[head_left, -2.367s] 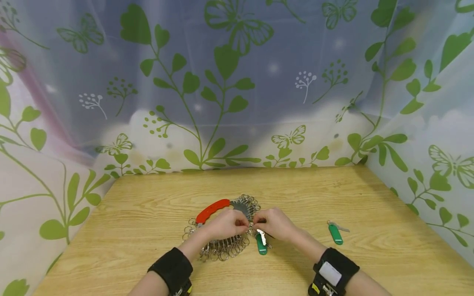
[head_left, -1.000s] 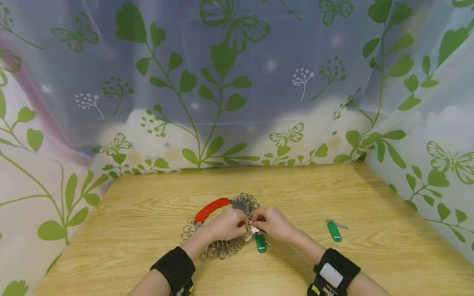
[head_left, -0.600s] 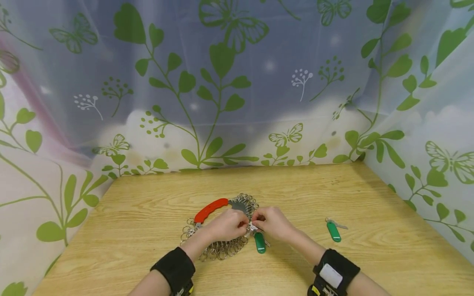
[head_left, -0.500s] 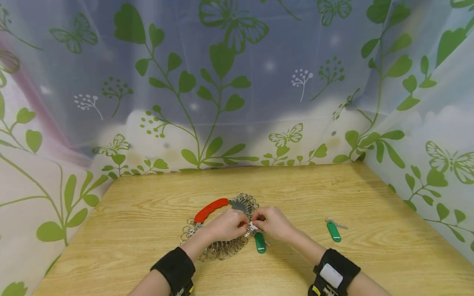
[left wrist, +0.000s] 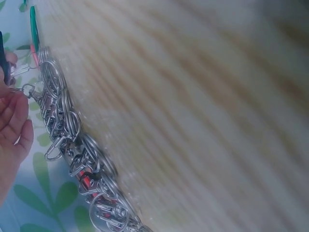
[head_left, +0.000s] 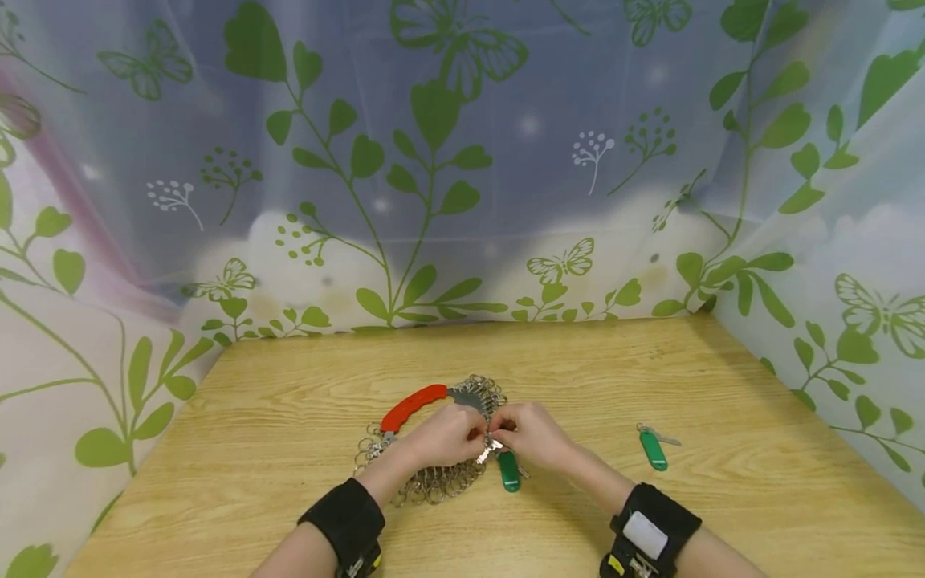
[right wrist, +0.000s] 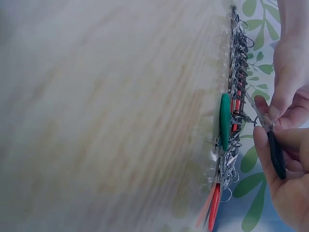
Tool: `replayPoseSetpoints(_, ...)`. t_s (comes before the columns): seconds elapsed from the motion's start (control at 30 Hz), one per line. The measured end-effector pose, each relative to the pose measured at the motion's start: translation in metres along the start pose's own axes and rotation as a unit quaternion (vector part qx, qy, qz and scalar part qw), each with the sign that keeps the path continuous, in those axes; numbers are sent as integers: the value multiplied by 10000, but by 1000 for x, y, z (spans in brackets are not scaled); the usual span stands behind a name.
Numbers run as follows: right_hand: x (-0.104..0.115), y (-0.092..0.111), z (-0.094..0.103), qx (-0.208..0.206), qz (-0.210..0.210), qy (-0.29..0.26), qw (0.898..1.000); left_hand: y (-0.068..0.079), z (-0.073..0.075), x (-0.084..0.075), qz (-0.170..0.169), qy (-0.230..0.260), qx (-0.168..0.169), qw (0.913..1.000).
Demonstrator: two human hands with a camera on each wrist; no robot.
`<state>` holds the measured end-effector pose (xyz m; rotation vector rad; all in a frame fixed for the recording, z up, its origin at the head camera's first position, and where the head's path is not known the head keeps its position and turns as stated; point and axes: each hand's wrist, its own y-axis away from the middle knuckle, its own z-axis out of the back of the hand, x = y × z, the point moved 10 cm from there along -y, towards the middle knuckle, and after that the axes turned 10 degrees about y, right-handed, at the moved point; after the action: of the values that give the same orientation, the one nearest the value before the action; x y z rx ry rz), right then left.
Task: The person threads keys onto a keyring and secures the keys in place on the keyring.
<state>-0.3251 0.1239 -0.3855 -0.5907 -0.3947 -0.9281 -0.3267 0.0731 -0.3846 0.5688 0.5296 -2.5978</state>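
Observation:
A large key holder with a red handle (head_left: 413,408) lies on the table, snap hooks and split rings (head_left: 433,483) crowded around its frame. My left hand (head_left: 450,436) pinches a small split ring (right wrist: 269,119) over the holder's right side; a snap hook (left wrist: 33,92) hangs at these fingertips in the left wrist view. Close beside it, my right hand (head_left: 533,436) pinches a key with a black tag or head (right wrist: 276,155). The key's silver blade (head_left: 488,452) points down and left. Fingers hide much of the ring and where it meets the hook.
Just below the hands lies a green key tag (head_left: 510,472) with a key, at the holder's edge. Another green key tag (head_left: 654,449) with a key lies farther right on the wooden table (head_left: 289,449). A leaf-patterned cloth (head_left: 462,265) hangs behind and at the sides.
The silver key has turned between the fingertips, from hanging down and right to pointing down and left. Both hands stay nearly in place. The holder and green tags have not visibly moved.

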Motion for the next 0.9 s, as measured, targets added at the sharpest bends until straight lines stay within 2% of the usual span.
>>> replayPoseSetpoints(0.23, 1, 1, 2, -60, -20, 58, 10000, -1, 1, 4, 206, 179, -26, 9996)
replayPoseSetpoints(0.4, 1, 0, 0, -37, 23, 378, 9993, 1, -1, 9, 488, 399, 14, 9980)
replayPoseSetpoints(0.53, 2, 1, 2, -104, 69, 722, 9973, 3, -4, 13, 796, 697, 125, 9943)
replayPoseSetpoints(0.63, 0, 3, 4, -131, 4, 762, 9970, 5, -9, 14, 937, 865, 285, 9914)
replayPoseSetpoints(0.77, -2, 5, 7, -131, -105, 665, 9976, 4, -11, 12, 740, 690, 346, 9943)
replayPoseSetpoints(0.9, -3, 4, 11, -151, -138, 623, 9978, 0, -7, 9, 520, 420, 188, 9976)
